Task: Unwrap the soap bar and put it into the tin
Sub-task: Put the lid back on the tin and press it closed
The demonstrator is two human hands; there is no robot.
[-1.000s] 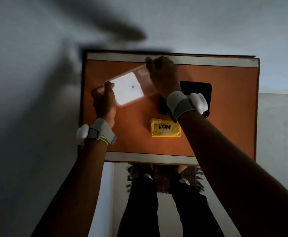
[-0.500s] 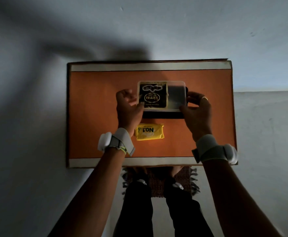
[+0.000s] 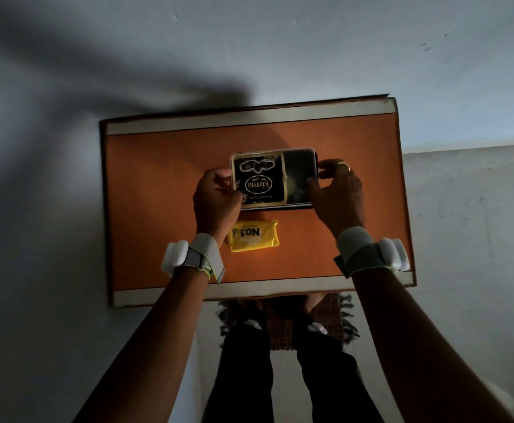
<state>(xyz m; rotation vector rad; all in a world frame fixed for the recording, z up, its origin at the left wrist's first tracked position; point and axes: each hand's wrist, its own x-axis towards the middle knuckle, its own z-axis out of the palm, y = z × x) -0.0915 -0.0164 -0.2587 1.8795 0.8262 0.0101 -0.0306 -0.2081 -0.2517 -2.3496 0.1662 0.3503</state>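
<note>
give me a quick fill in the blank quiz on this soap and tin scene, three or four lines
1. The soap bar lies in a ______ wrapper.
2. The tin is held by ______ hands, the left hand and the right hand.
3. The soap bar lies on the ______ table, nearer the person than the tin.
4. A ring shows on the ______ hand.

Missing words: yellow; both; orange; right

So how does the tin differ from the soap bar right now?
The tin is black with gold print; the soap bar is in a yellow wrapper. The tin is larger. The left hand and right hand grip the tin's ends, while the soap bar lies untouched and still wrapped. Both are rectangular, over the orange table.
</note>
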